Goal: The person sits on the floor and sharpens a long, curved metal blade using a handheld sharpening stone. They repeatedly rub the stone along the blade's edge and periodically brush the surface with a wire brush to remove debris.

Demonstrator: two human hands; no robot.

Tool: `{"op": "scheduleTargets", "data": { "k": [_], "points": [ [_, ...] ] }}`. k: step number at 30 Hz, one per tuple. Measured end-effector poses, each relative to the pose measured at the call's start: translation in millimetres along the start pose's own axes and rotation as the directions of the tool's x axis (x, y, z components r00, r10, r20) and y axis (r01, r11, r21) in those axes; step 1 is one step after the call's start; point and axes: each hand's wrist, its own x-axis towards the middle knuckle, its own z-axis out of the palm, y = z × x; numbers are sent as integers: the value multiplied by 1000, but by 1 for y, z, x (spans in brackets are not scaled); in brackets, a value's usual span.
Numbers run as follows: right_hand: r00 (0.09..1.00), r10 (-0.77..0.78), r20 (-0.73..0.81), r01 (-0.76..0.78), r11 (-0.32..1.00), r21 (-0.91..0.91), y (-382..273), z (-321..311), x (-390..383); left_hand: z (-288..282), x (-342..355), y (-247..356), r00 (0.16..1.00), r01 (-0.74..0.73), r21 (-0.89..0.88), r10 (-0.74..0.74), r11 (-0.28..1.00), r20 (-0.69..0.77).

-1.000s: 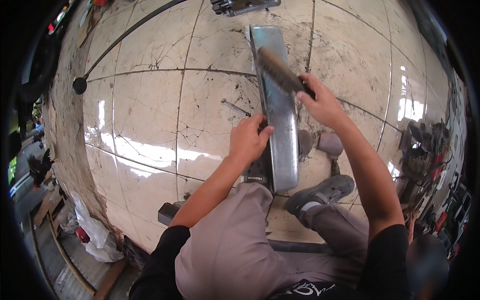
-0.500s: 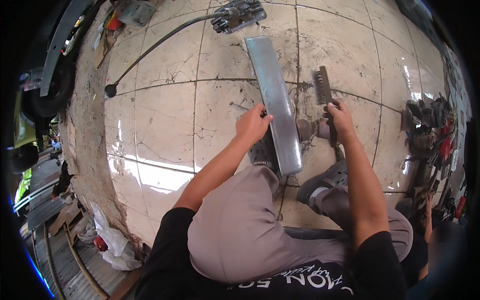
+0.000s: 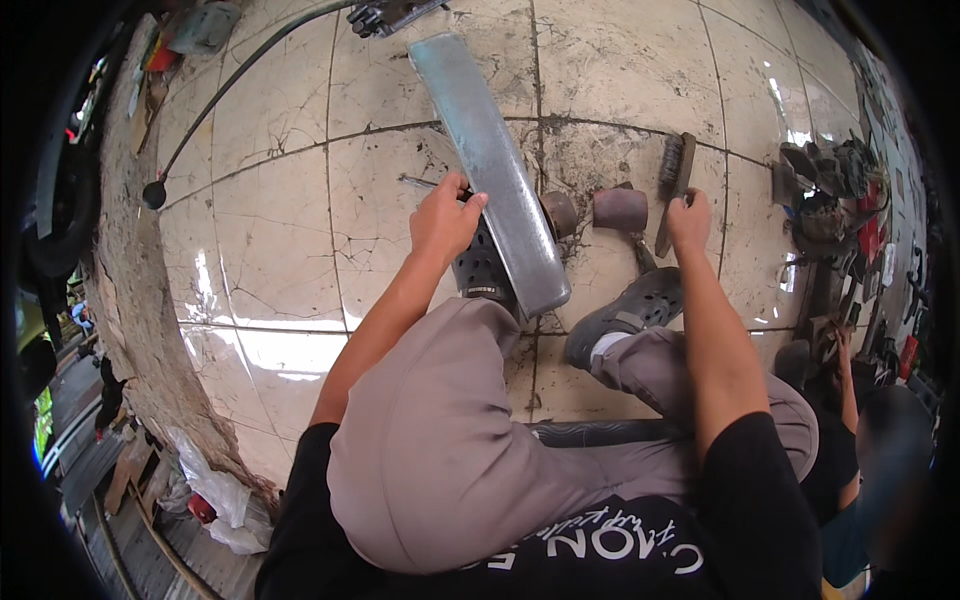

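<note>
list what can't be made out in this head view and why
In the head view:
Metal piece: underside faces away from camera.
Brush: part of its handle covered by the right hand.
Left hand: some fingertips hidden by the hand itself.
Dark metal assembly: cut off by the upper edge.
Nearby person: head blurred.

Loose trousers (image 3: pixel 430 420) of dusty grey-mauve are worn with a black T-shirt (image 3: pixel 620 582), its short sleeves (image 3: pixel 765 490) on either side of the trousers and its white lettering (image 3: pixel 610 541) just below them. Beyond the trousers are dark grey clogs (image 3: pixel 645 302) pierced with round holes, the left one with small pale marks on its strap (image 3: pixel 487 291); a white sock (image 3: pixel 608 343) shows between the right clog and the trousers. The left hand (image 3: pixel 441 222) and right hand (image 3: pixel 688 222) are bare.
</note>
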Motion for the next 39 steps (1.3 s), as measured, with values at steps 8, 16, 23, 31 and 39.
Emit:
{"op": "scheduleTargets", "data": {
  "k": [8,16,23,31,39],
  "points": [
    [821,120,558,166,885,-436,-52,-14,-64,9,-1,-8,996,-34,-66,28,997,-87],
    [890,-212,404,326,915,-238,-22,-19,-1,11,0,-12,996,32,-227,-50,973,-73],
    [805,113,583,181,888,-423,-93,-108,23,9,2,-14,997,61,-262,-73,963,-36],
    [740,-254,622,358,933,-45,-163,-100,-51,2,4,-18,992,115,-257,-97,959,79],
    [680,-401,614,480,876,42,-234,-32,-128,3,-3,-26,975,125,-327,-54,937,217]
  ]
}}
